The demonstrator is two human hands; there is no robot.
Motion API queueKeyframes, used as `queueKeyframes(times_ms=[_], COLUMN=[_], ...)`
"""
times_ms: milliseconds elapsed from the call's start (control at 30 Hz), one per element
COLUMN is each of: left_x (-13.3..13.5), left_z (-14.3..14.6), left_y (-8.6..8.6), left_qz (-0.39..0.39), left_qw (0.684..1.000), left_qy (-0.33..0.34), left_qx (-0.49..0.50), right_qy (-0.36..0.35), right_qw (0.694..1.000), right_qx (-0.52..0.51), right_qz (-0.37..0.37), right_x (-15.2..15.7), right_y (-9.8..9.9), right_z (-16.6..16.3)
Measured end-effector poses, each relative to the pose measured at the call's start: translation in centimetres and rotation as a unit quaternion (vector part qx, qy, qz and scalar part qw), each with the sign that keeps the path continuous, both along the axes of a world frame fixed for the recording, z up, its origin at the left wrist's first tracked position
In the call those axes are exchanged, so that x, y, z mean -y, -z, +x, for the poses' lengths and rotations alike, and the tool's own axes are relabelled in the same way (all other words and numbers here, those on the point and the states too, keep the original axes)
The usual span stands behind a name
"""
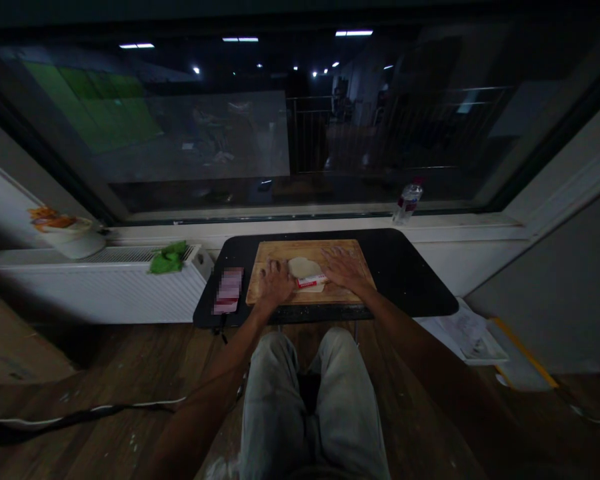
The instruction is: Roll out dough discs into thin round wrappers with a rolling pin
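A wooden board (350,250) lies on a small black table (410,273). On the board sits a pale flat round of dough (303,267), and a rolling pin with a red band (310,282) lies at its near edge. My left hand (275,283) rests on the board left of the dough, fingers curled at the pin's left end. My right hand (344,269) lies flat with fingers spread, just right of the dough and over the pin's right end.
A red and white packet (229,291) lies on the table's left edge. A plastic bottle (408,202) stands on the window sill. A green cloth (169,259) lies on the white radiator, with a bowl (73,239) further left. Papers (467,330) lie on the floor at right.
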State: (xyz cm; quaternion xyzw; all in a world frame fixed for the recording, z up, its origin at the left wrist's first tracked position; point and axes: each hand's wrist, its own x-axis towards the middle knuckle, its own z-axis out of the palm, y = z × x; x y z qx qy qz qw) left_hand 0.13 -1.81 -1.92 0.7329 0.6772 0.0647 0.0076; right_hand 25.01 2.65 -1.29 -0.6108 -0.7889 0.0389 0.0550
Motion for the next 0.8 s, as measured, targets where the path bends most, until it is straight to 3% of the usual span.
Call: queueKeyframes(times_ms=[533, 800], left_x=[3.8, 4.4], left_z=[1.6, 2.0], left_y=[-1.1, -0.6], left_qz=[0.019, 0.036], left_qw=[0.999, 0.998], left_qy=[-0.035, -0.044], left_qx=[-0.01, -0.011], right_qy=[-0.057, -0.086], right_qw=[0.998, 0.995], right_qx=[-0.006, 0.004], right_qz=[0.019, 0.042], right_x=[0.2, -0.4], right_y=[-0.6, -0.4], right_z=[0.6, 0.7])
